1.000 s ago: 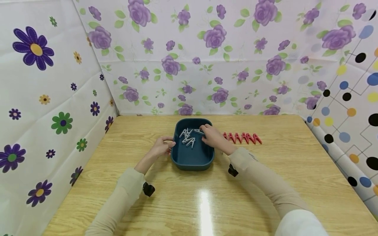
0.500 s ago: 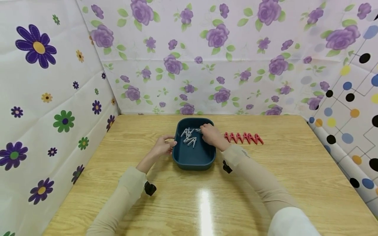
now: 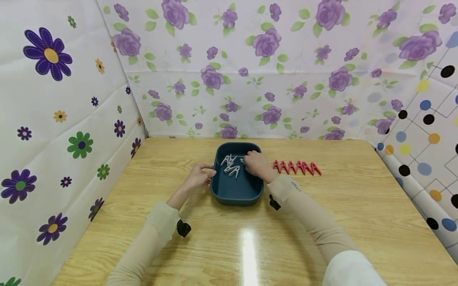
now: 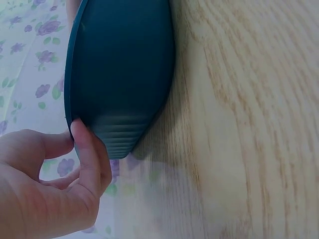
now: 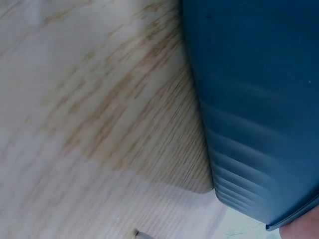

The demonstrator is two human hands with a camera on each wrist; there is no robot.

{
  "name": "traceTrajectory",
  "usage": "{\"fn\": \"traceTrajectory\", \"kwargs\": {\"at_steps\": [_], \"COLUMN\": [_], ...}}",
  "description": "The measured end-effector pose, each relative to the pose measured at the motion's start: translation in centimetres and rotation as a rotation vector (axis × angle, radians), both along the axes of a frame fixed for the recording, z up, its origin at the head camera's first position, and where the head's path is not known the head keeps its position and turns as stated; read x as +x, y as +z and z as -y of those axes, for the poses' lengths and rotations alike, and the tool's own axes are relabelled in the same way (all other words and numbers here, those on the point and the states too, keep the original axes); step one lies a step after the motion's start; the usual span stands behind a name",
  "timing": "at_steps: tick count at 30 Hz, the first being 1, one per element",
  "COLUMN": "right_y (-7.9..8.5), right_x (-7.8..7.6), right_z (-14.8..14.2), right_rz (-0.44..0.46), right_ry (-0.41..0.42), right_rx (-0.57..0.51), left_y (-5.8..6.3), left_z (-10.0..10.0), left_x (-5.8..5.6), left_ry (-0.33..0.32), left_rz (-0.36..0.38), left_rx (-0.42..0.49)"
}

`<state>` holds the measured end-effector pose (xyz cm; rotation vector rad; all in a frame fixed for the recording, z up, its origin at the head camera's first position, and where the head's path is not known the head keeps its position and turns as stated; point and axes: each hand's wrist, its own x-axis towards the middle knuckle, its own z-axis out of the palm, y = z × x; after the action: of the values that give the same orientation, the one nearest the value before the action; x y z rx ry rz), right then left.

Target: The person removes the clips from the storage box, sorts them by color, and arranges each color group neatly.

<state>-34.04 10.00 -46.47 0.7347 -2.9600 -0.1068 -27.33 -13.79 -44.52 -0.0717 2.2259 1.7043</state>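
Note:
A dark blue plastic bin (image 3: 234, 201) stands on the table, with several white clothespins (image 3: 229, 166) lying loosely in its far half. At its left side, my left hand (image 3: 198, 176) pinches the rim; in the left wrist view the thumb and fingers (image 4: 89, 152) close on the bin's edge. My right hand (image 3: 256, 163) reaches over the right wall, fingers curled down at a white clothespin (image 3: 242, 160) near the back. That clothespin is partly covered by the hand. Only a bit of the right hand (image 5: 304, 226) shows beyond the bin's rim in the right wrist view.
Several red clothespins (image 3: 297, 167) lie in a row on the wooden table (image 3: 343, 198), right of the bin. The tip of a small grey object (image 5: 143, 235) shows at the bottom of the right wrist view. Flowered cloth (image 3: 243, 99) hangs behind the table.
The right hand has shifted slightly within the bin, and the clothespin at its fingers has turned and become more covered. The left hand stays on the rim. The head view has moved slightly.

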Motion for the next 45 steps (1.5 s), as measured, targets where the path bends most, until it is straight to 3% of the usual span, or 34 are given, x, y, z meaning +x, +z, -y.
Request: {"fn": "traceTrajectory", "kwargs": {"at_steps": [9, 17, 22, 31, 35, 45], "right_y": [0.5, 0.5, 0.8, 0.6, 0.7, 1.2], "right_x": [0.3, 0.1, 0.3, 0.5, 0.6, 1.6], "right_z": [0.0, -0.3, -0.7, -1.5, -1.8, -2.2], "right_rz": [0.058, 0.07, 0.083, -0.026, -0.053, -0.05], "right_ry": [-0.002, 0.028, 0.036, 0.113, 0.129, 0.065], "right_rx": [0.004, -0.134, -0.29, -0.522, -0.563, -0.597], "left_y": [-0.1, 0.0, 0.0, 0.2, 0.3, 0.4], "left_z": [-0.1, -0.2, -0.2, -0.1, -0.2, -0.1], "left_x": [-0.1, -0.2, -0.1, 0.0, 0.1, 0.1], "left_ry": [-0.005, -0.001, 0.0, -0.002, 0.003, -0.004], "left_rz": [0.002, 0.013, 0.014, 0.004, 0.006, -0.004], "left_rx": [-0.014, -0.019, -0.029, -0.024, -0.039, -0.038]}}
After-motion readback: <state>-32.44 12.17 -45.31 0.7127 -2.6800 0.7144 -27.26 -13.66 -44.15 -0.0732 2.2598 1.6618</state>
